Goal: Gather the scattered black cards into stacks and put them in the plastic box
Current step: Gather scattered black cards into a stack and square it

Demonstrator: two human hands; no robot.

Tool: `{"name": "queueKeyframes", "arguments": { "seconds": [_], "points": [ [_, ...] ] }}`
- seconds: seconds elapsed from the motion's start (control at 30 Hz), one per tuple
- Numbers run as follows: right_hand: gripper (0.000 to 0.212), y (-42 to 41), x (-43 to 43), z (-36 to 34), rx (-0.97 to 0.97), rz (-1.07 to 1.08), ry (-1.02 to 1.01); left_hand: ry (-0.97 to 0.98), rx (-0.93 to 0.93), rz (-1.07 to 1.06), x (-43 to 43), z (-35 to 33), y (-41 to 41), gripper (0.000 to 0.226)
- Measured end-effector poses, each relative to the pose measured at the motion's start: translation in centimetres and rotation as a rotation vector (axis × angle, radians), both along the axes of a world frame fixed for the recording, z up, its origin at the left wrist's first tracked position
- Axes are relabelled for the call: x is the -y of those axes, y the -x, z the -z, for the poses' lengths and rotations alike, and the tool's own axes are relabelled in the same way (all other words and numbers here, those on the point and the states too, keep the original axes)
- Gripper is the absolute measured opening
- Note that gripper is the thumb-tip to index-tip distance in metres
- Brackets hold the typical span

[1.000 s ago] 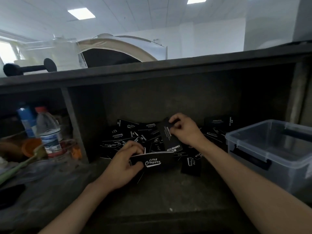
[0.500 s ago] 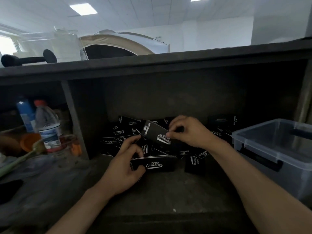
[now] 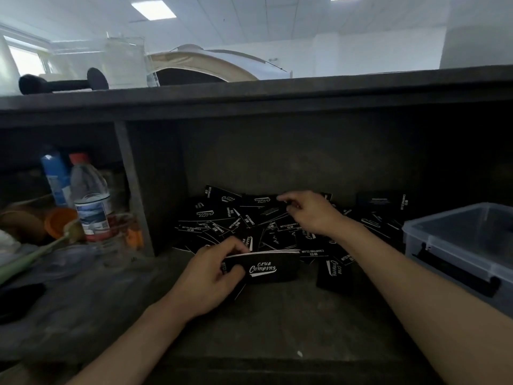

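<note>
A stack of black cards [image 3: 266, 269], its front printed "Club Camping", is held upright on its long edge by the left hand [image 3: 211, 276], whose fingers and thumb are curled around its left end; it is found well to the left of the plastic box [image 3: 444, 245]. Behind the stack, the loose pile of cards [image 3: 222, 218] is spread over the table [image 3: 277, 323] up to the box's left wall. The right hand [image 3: 313, 215] is placed over the far part of the pile, left of the box, with thumb and forefinger drawn together at the edge of a card; whether that card is actually pinched cannot be told. One single card [image 3: 333, 273] is seen flat between the stack and the box. Far to the left of the box, beyond a partition, a water bottle [image 3: 90, 201] with a red cap is stood upright.
</note>
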State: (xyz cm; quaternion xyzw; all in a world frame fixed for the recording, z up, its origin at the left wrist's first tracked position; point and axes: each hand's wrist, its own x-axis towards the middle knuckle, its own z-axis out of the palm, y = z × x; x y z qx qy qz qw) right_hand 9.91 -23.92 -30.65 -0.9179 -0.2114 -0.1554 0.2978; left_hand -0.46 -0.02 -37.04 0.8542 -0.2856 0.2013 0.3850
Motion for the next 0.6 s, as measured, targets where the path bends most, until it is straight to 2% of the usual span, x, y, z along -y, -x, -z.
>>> {"name": "queueKeyframes", "arguments": {
  "seconds": [0.07, 0.13, 0.2, 0.33, 0.43, 0.5, 0.6],
  "points": [
    [0.055, -1.5, -1.1, 0.4, -0.030, -0.038, 0.200, 0.007, -0.011, 0.006, -0.2, -0.1, -0.1, 0.018],
    [0.065, -2.6, -1.9, 1.8, -0.061, -0.030, 0.326, -0.002, -0.008, 0.018, -0.3, -0.3, -0.1, 0.017],
    [0.063, -3.3, -2.0, 3.4, -0.042, 0.017, 0.419, -0.022, 0.010, 0.027, -0.2, -0.3, 0.0, 0.014],
    [0.052, -3.1, -1.3, 3.1, 0.158, 0.113, 0.603, -0.037, 0.031, 0.018, -0.1, -0.2, -0.2, 0.012],
    [0.040, -2.5, -1.0, 2.8, 0.149, 0.099, 0.630, -0.049, 0.068, 0.015, -0.1, -0.1, -0.4, 0.010],
    [0.033, -2.3, -0.8, 3.0, 0.154, 0.064, 0.575, -0.050, 0.079, -0.003, -0.1, 0.0, -0.4, 0.009],
    [0.029, -1.8, -0.3, 2.6, 0.328, 0.093, 0.466, -0.039, 0.067, -0.029, -0.1, 0.1, -0.1, 0.012]
  ]
}}
